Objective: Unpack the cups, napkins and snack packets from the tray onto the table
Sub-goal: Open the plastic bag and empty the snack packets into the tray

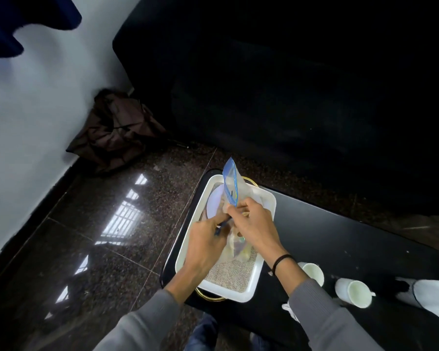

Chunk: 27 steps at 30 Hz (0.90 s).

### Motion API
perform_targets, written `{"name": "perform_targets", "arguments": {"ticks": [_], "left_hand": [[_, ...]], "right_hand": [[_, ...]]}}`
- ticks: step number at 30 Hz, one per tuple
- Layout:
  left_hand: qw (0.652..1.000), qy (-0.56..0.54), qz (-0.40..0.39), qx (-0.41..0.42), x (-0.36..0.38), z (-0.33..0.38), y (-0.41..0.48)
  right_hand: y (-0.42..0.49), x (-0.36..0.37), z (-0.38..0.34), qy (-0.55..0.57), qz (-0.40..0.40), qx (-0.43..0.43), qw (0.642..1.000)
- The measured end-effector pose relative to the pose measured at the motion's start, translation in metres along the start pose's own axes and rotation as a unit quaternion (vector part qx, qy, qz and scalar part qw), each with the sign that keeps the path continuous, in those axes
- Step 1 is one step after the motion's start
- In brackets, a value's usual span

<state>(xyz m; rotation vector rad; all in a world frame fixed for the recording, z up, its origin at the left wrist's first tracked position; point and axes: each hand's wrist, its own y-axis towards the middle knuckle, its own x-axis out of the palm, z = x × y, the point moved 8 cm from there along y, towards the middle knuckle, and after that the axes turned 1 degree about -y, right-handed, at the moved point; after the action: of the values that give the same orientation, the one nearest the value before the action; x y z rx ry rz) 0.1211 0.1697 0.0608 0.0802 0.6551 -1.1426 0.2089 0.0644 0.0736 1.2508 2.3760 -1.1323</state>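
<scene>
In the head view, both the left hand [205, 239] and the right hand [252, 224] pinch a clear zip-top snack bag with a blue seal [230, 184] above the white rectangular plastic tray [257, 272], while 2 white cups [354, 292] lie on the black table [340, 236] to the right.

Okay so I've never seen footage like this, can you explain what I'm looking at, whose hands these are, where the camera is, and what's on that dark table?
There is no machine here. One camera worn on a person's head looks down at their own two bare hands. Both the left hand and right hand grip a clear zip bag with a blue seal, held above a white tray. The tray sits on a black table and has a woven cloth lying in it. Two white cups already stand on the table to the right of the tray, with something white, perhaps napkins, beyond them.
</scene>
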Motion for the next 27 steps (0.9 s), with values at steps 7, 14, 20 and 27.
{"name": "perform_targets", "arguments": {"ticks": [7, 14, 20, 27], "left_hand": [[0.986, -0.117, -0.088, -0.078, 0.023, -0.002, -0.014], [0.961, -0.183, -0.076, -0.192, 0.010, 0.012, -0.002], [0.965, -0.194, 0.005, -0.179, -0.026, 0.026, 0.010], [0.988, 0.131, -0.006, -0.083, -0.076, 0.050, 0.014]], "right_hand": [[-0.019, -0.014, 0.014, -0.097, 0.022, -0.024, 0.995], [-0.037, -0.024, 0.002, -0.221, 0.014, -0.079, 0.972], [-0.049, -0.036, -0.020, -0.292, -0.014, -0.126, 0.948], [-0.059, -0.047, -0.027, -0.276, -0.026, -0.136, 0.951]]}}
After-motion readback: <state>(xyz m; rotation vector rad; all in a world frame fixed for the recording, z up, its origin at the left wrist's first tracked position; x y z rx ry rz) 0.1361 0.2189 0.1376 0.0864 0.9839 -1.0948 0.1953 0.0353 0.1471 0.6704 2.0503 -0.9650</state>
